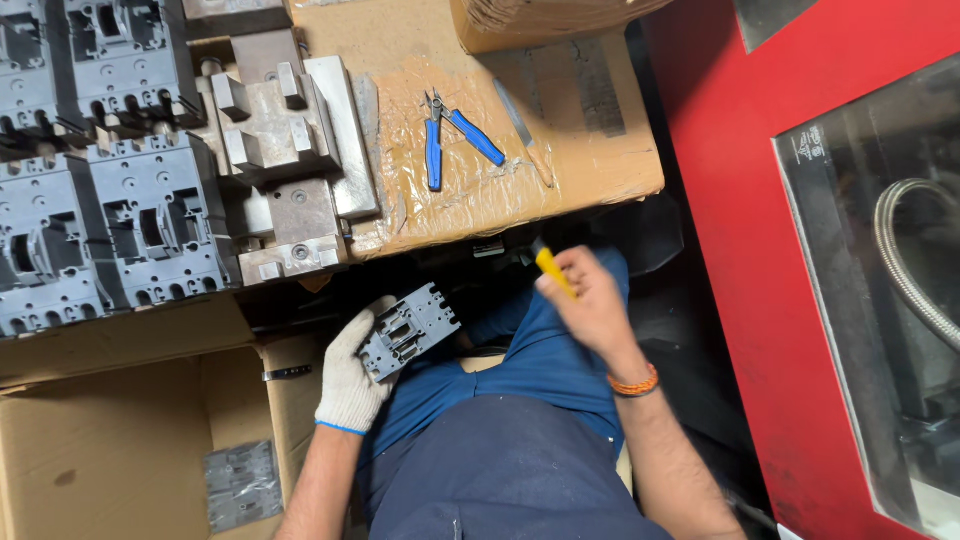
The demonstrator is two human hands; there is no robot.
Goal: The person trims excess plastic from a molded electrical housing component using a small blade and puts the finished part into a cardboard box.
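Over the lap, the gloved left hand (pixel 350 375) grips a grey plastic housing (pixel 408 330), the right hand (pixel 590 300) beside it clutching a yellow-handled tool (pixel 553 270).

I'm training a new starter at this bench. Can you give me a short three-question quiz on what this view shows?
1. True or false: the left hand wears a white glove.
2. What colour is the tool handle in the right hand?
3. The blue-handled pliers lie: A) in the open cardboard box, B) on the taped cardboard top, C) on the person's lap.

Key: 1 true, and it holds a grey moulded part. 2 yellow. 3 B.
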